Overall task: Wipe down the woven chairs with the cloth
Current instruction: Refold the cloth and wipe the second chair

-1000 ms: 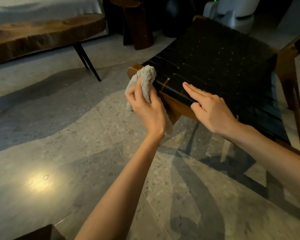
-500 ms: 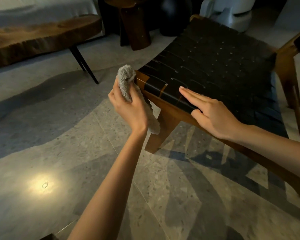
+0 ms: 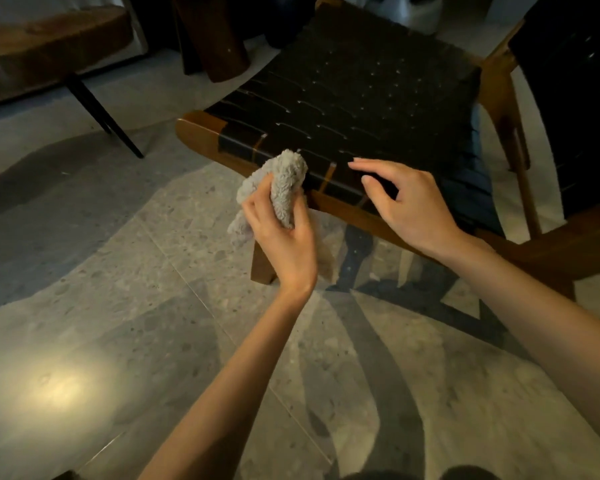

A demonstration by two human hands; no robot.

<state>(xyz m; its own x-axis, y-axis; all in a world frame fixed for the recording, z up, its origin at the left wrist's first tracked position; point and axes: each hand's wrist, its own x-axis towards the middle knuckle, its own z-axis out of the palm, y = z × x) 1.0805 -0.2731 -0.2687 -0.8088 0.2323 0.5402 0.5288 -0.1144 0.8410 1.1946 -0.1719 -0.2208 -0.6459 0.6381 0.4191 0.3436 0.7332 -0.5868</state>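
A low chair with a black woven seat point(image 3: 361, 88) and a brown wooden frame point(image 3: 201, 133) stands in front of me. My left hand point(image 3: 281, 237) grips a bunched grey fluffy cloth point(image 3: 284, 181) and holds it against the seat's front edge. To the right of it, my right hand point(image 3: 409, 206) hovers over the same front edge with fingers loosely bent, holding nothing. A second woven chair point(image 3: 575, 98) shows at the right edge, partly cut off.
A wooden slab bench point(image 3: 49, 46) on thin black legs stands at the back left. A dark wooden stump stool point(image 3: 219, 36) sits behind the chair, with a white object point(image 3: 416, 8) beyond. Speckled stone floor point(image 3: 118, 271) spreads around.
My left hand carried the cloth from the chair's left corner rightward along the front edge. My right hand lifted off the seat and its fingers bent slightly.
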